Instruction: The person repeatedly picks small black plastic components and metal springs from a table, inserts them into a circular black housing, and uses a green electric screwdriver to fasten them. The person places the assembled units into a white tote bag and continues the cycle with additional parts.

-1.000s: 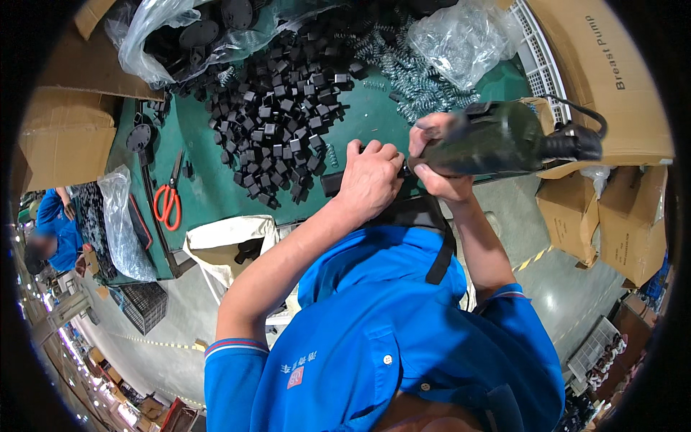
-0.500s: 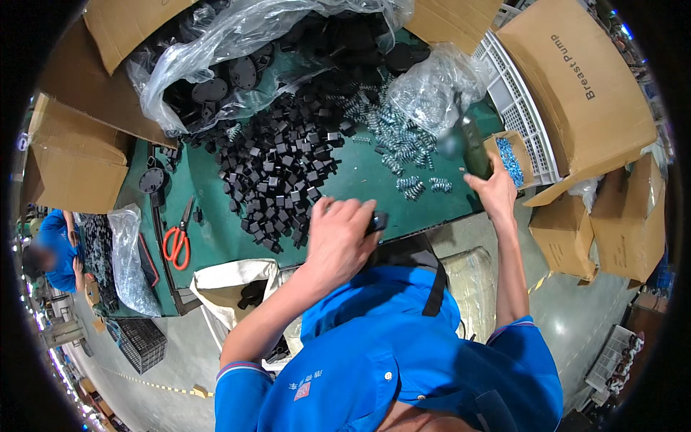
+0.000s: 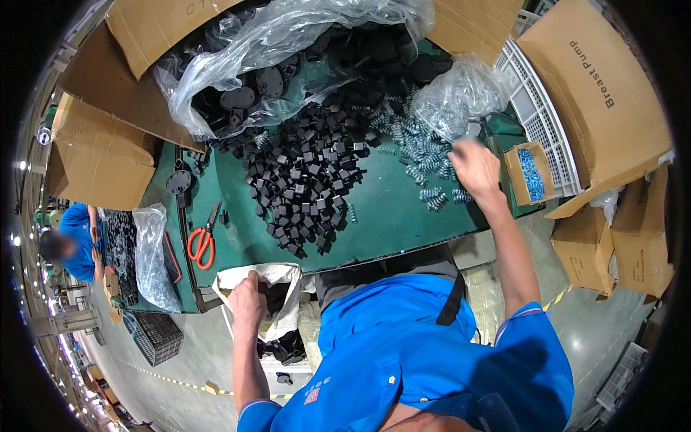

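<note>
The left hand has dropped from the counter to the white bag; the right hand has left the dark green tool and nears the springs.

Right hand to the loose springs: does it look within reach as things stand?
Probably yes. The right hand is right beside the springs, and the nearer ones lie uncovered; the clear plastic bag looks to be in the way only at the far side.
</note>
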Demonstrator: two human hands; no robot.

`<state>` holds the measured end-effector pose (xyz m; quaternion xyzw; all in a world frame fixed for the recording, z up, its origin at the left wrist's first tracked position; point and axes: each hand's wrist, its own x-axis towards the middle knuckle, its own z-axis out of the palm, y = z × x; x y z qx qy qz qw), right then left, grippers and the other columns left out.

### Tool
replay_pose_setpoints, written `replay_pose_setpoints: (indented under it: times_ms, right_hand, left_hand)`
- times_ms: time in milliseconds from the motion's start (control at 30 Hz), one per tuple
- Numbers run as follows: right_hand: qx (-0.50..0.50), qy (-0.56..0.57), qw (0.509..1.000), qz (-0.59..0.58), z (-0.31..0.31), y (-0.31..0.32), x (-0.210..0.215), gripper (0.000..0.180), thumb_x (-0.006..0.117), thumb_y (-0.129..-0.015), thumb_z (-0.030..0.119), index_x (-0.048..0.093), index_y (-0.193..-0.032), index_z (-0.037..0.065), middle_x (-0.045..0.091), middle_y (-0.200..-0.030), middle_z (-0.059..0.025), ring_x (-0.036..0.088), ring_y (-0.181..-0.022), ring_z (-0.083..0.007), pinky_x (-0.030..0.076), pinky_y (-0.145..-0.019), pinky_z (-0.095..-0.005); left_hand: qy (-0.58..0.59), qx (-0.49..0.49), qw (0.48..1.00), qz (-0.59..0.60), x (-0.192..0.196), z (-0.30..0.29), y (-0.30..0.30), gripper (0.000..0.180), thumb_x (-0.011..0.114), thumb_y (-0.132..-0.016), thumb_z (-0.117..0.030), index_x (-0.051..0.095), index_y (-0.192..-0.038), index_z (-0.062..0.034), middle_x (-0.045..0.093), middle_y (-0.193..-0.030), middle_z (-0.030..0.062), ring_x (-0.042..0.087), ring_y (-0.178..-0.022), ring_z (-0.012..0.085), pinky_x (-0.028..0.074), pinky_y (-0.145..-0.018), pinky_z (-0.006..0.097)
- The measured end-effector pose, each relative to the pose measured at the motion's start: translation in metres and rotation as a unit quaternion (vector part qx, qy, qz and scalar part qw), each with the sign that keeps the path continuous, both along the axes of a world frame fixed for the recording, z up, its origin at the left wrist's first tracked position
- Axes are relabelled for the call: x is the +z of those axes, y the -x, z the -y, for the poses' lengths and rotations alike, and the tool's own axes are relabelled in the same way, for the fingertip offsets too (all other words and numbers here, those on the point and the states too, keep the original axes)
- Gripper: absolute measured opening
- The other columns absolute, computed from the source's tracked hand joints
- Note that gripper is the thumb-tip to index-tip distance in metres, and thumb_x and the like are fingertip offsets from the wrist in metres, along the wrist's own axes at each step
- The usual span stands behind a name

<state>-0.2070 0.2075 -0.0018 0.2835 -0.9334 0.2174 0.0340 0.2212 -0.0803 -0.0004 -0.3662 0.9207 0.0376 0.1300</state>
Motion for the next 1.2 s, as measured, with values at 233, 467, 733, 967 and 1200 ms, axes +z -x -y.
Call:
replay_pose_setpoints:
  times_ms: [233,467,733,967,1200]
  right_hand:
    - [-0.047,-0.056,0.997,0.038,0.003,0.005,0.003,0.02,0.065,-0.082,0.026,0.067,-0.083,0.006,0.069,-0.083,-0.0168,0.066,-0.081,-0.0358,0.051,-0.072,-0.0464]
    - [-0.123,-0.03,0.992,-0.021,-0.065,-0.005,0.012,0.015,0.061,-0.085,0.02,0.066,-0.084,0.005,0.069,-0.087,-0.0119,0.065,-0.077,-0.0337,0.048,-0.068,-0.0445]
    - [-0.229,-0.191,0.954,0.021,-0.108,0.023,0.028,0.019,0.053,-0.09,0.017,0.065,-0.097,0.005,0.067,-0.088,-0.0231,0.065,-0.079,-0.0407,0.05,-0.072,-0.051]
    - [-0.187,-0.143,0.972,0.014,-0.143,0.031,0.015,0.023,0.062,-0.083,0.016,0.066,-0.102,0.004,0.067,-0.084,-0.0234,0.065,-0.085,-0.04,0.049,-0.075,-0.0492]
    - [-0.155,-0.184,0.964,0.109,-0.15,0.045,0.011,0.014,0.065,-0.076,0.014,0.066,-0.086,0.004,0.068,-0.084,-0.0193,0.065,-0.086,-0.0375,0.05,-0.074,-0.0474]
  left_hand:
    - [0.039,-0.016,0.996,0.078,-0.01,-0.002,-0.004,0.016,0.056,-0.072,0.0,0.061,-0.087,-0.0022,0.067,-0.072,0.0194,0.068,-0.072,0.036,0.053,-0.065,0.045]
    - [0.008,-0.077,0.984,0.159,0.036,-0.012,0.048,0.011,0.066,-0.077,-0.016,0.067,-0.083,-0.0073,0.068,-0.075,0.0167,0.068,-0.07,0.0333,0.053,-0.061,0.043]
    - [-0.022,-0.196,0.944,-0.263,0.076,-0.007,0.264,0.015,0.064,-0.086,-0.019,0.063,-0.092,-0.0056,0.064,-0.087,0.014,0.064,-0.08,0.0355,0.05,-0.066,0.046]
    - [-0.04,-0.176,0.883,-0.434,0.037,0.058,0.47,0.037,0.067,-0.084,-0.025,0.063,-0.114,-0.0041,0.064,-0.108,0.0238,0.06,-0.1,0.042,0.049,-0.086,0.045]
    - [-0.105,-0.035,0.922,-0.371,0.039,0.063,0.556,0.082,0.081,-0.069,-0.037,0.045,-0.138,-0.0093,0.056,-0.13,0.0208,0.051,-0.122,0.0401,0.042,-0.1,0.047]
